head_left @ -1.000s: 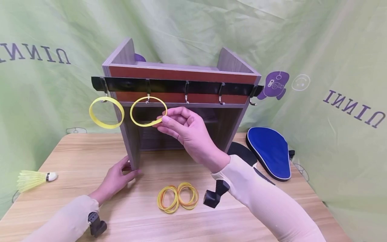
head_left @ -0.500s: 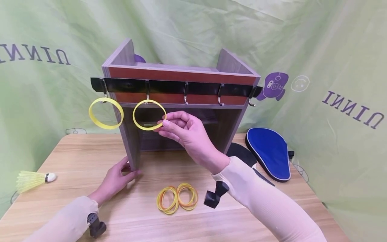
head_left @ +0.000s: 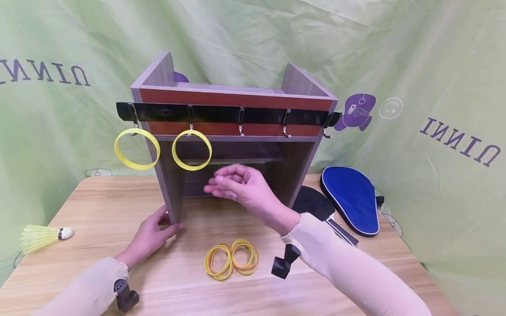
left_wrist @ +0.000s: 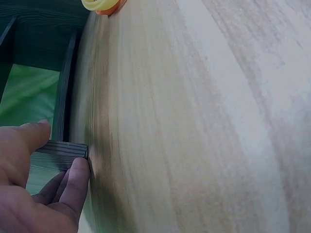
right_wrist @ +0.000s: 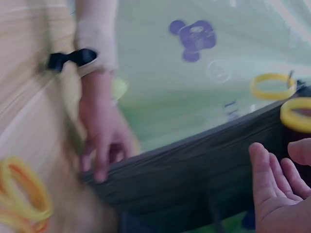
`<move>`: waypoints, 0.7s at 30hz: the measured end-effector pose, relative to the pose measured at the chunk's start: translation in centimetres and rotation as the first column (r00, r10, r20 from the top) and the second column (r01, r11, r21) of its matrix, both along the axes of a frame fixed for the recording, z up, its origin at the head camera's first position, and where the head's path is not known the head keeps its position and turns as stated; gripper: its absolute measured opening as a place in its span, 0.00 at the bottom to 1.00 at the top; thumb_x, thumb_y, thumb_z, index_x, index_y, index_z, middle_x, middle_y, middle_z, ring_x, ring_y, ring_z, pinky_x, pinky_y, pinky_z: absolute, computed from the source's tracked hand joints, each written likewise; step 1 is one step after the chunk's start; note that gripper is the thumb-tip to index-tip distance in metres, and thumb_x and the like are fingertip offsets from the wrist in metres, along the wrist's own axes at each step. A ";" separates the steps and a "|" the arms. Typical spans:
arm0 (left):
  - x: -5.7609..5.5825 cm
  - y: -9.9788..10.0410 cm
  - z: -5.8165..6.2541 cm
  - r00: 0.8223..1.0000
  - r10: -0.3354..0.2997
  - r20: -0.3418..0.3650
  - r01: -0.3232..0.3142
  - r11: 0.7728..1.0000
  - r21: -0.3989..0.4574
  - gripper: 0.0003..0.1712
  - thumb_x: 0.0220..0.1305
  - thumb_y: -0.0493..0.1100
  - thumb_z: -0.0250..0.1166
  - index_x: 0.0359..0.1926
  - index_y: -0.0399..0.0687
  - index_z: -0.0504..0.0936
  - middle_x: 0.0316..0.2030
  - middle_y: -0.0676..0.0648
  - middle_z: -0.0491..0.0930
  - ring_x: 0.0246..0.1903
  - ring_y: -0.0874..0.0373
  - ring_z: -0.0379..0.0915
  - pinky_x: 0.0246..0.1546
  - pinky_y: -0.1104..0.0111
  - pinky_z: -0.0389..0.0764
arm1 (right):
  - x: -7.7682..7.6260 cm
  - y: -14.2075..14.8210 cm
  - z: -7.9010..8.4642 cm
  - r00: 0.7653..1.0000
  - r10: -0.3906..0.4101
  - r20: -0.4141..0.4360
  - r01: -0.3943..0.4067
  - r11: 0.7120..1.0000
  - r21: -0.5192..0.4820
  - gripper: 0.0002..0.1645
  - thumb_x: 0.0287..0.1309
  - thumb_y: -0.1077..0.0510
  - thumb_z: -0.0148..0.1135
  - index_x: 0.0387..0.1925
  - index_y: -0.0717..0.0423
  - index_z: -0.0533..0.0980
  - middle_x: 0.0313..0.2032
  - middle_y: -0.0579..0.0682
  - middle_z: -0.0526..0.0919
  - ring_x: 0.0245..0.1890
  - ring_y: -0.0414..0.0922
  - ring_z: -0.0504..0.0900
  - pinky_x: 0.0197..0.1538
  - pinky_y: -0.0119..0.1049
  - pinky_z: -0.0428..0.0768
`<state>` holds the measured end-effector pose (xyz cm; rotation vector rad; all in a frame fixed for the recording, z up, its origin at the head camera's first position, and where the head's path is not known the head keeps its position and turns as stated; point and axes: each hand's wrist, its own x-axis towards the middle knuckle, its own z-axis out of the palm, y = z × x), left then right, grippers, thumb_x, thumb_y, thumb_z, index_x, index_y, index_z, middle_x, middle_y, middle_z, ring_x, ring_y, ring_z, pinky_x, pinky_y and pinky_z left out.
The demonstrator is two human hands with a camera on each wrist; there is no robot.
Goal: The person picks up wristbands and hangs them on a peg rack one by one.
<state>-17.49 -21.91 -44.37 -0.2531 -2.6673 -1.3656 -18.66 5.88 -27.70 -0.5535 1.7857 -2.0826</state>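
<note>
Two yellow silicone wristbands hang from the hook rail (head_left: pixel 217 113): one wristband (head_left: pixel 137 166) on the leftmost hook, the other wristband (head_left: pixel 192 167) on the second hook. My right hand (head_left: pixel 249 188) is below and right of the second one, its fingers loosely bent with nothing between them; the right wrist view shows the same hand (right_wrist: pixel 282 194) apart from the bands. Low on the wooden desk shelf (head_left: pixel 168 184), my left hand (head_left: pixel 150 235) grips the front edge of its left side panel (left_wrist: pixel 63 149), thumb on one face and fingers on the other.
Two touching bundles of yellow and orange wristbands (head_left: pixel 219 262) lie on the table (head_left: pixel 174 294) in front. A shuttlecock (head_left: pixel 45 237) lies at the left. At the right are a black table tennis bat (head_left: pixel 312 204) and a blue bat case (head_left: pixel 349 199). Three hooks hold nothing.
My right hand has let go of the second wristband, which now hangs on the second hook, and has drawn down and away from it. The left hand stays on the shelf panel.
</note>
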 end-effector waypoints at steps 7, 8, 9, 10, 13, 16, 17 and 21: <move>-0.1 -0.1 -0.2 1.000 0.000 0.025 0.000 1.000 0.017 0.34 0.68 0.41 0.72 0.71 0.38 0.71 0.53 0.31 0.86 0.53 0.38 0.84 0.48 0.71 0.81 | 0.0 1.3 -4.9 0.998 0.060 -0.027 -0.050 0.959 0.277 0.14 0.71 0.66 0.62 0.52 0.73 0.77 0.46 0.71 0.88 0.42 0.49 0.92 0.55 0.47 0.88; -0.2 -0.2 -0.2 1.000 -0.001 0.025 0.000 1.000 0.015 0.34 0.68 0.40 0.72 0.71 0.38 0.71 0.53 0.31 0.86 0.53 0.39 0.85 0.49 0.71 0.81 | 0.0 1.5 -5.5 0.997 0.069 -0.026 -0.057 0.948 0.314 0.12 0.70 0.66 0.62 0.50 0.73 0.78 0.43 0.69 0.88 0.40 0.48 0.91 0.54 0.48 0.88; -0.2 -0.1 -0.2 1.000 -0.001 0.026 0.001 1.000 0.015 0.34 0.68 0.40 0.72 0.71 0.38 0.71 0.53 0.31 0.86 0.53 0.39 0.84 0.50 0.69 0.82 | 0.0 1.6 -6.1 0.997 0.078 -0.026 -0.064 0.936 0.345 0.12 0.70 0.66 0.63 0.49 0.72 0.79 0.41 0.68 0.89 0.38 0.47 0.91 0.54 0.49 0.88; -0.1 -0.1 -0.2 1.000 -0.002 0.025 0.002 1.000 0.016 0.35 0.68 0.41 0.72 0.71 0.39 0.71 0.53 0.31 0.86 0.53 0.39 0.85 0.50 0.68 0.82 | 0.0 1.8 -6.6 0.996 0.086 -0.025 -0.070 0.925 0.373 0.11 0.70 0.66 0.62 0.48 0.72 0.79 0.40 0.69 0.88 0.36 0.45 0.90 0.52 0.48 0.89; -0.1 -0.1 -0.2 1.000 -0.009 0.022 0.008 1.000 0.023 0.35 0.68 0.40 0.72 0.72 0.38 0.71 0.53 0.31 0.86 0.53 0.39 0.85 0.49 0.67 0.82 | -0.1 2.1 -7.9 0.994 0.107 -0.033 -0.082 0.900 0.427 0.08 0.68 0.69 0.61 0.44 0.73 0.79 0.36 0.67 0.87 0.32 0.41 0.87 0.47 0.43 0.90; -0.1 -0.1 -0.3 1.000 -0.007 0.023 0.006 1.000 0.025 0.35 0.68 0.40 0.72 0.72 0.38 0.70 0.54 0.31 0.86 0.53 0.39 0.85 0.49 0.69 0.82 | -0.1 2.2 -8.7 0.991 0.125 -0.051 -0.086 0.877 0.473 0.08 0.65 0.71 0.59 0.43 0.74 0.79 0.33 0.67 0.87 0.30 0.41 0.86 0.43 0.40 0.90; -0.1 -0.1 -0.2 1.000 -0.005 0.025 0.005 1.000 0.023 0.35 0.68 0.40 0.72 0.72 0.39 0.70 0.54 0.31 0.86 0.53 0.39 0.85 0.48 0.70 0.82 | -0.1 2.2 -9.0 0.990 0.129 -0.057 -0.085 0.869 0.487 0.07 0.64 0.72 0.59 0.42 0.74 0.80 0.32 0.66 0.87 0.29 0.41 0.86 0.43 0.40 0.90; 0.0 -0.1 -0.2 1.000 0.001 0.029 -0.001 1.000 0.016 0.35 0.68 0.41 0.72 0.72 0.38 0.70 0.53 0.31 0.86 0.53 0.39 0.84 0.49 0.70 0.82 | 0.1 2.0 -9.9 0.985 0.157 -0.065 -0.096 0.827 0.555 0.06 0.64 0.73 0.60 0.40 0.73 0.81 0.30 0.64 0.85 0.27 0.40 0.84 0.39 0.40 0.90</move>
